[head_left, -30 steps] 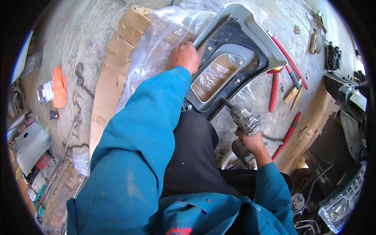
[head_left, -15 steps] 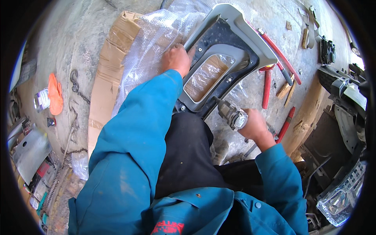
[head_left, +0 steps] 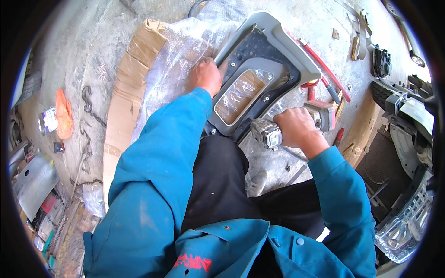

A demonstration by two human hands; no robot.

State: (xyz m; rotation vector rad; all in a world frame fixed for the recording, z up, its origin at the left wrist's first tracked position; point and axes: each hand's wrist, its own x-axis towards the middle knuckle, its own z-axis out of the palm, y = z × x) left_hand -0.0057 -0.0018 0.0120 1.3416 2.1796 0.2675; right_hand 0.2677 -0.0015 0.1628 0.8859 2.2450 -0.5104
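Note:
A grey moulded plastic panel [head_left: 283,39] with a black inner piece [head_left: 248,48] and a rounded rectangular opening lies tilted in front of my knee. Several bolt heads show along the black part. My left hand [head_left: 206,78] grips the panel's left rim, the thumb over the edge and the other fingers partly hidden. To the right of the panel, my right hand [head_left: 299,129] is wrapped round the handle of a cordless impact driver [head_left: 266,133]. Its red and grey battery [head_left: 324,115] points away to the right. The driver's bit is hidden.
Flattened cardboard [head_left: 124,92] and bubble wrap [head_left: 174,60] lie under the panel. Beyond it are red-handled cutters [head_left: 324,65]. A wooden beam [head_left: 364,129] and vehicle parts [head_left: 410,139] stand right. An orange glove [head_left: 63,113], a can [head_left: 47,120] and a hooked chain [head_left: 87,97] lie left.
My right hand has raised the driver slightly and turned it, so the battery now shows and the nose is off the panel's lower edge. My left hand stays on the rim.

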